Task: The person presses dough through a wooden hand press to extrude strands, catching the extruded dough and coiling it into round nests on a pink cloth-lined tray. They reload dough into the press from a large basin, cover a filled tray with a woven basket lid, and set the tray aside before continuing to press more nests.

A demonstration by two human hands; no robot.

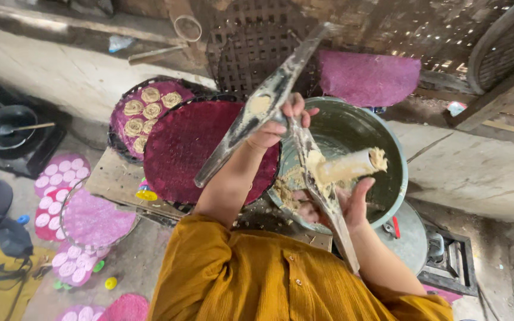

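Note:
A long wooden hinged press (251, 119), smeared with pale dough, is held over a large metal bowl (382, 137). My left hand (275, 128) grips the press near the hinge, where the upper arm rises toward the back. My right hand (343, 205) is cupped under the lower arm and around the base of the dough-covered cylinder (346, 167), with sticky dough on its palm. More dough clings to the bowl's inner wall. Left of the bowl lies a round dark-magenta woven mat (197, 151).
Behind that mat is another one carrying coiled dough rounds (147, 113). Pink mats with white discs (60, 178) lie on the floor at left. A black pot with a spoon (7, 125) sits far left. Woven bamboo trays (251, 53) lean against the back wall, and a metal lid (414, 238) lies at right.

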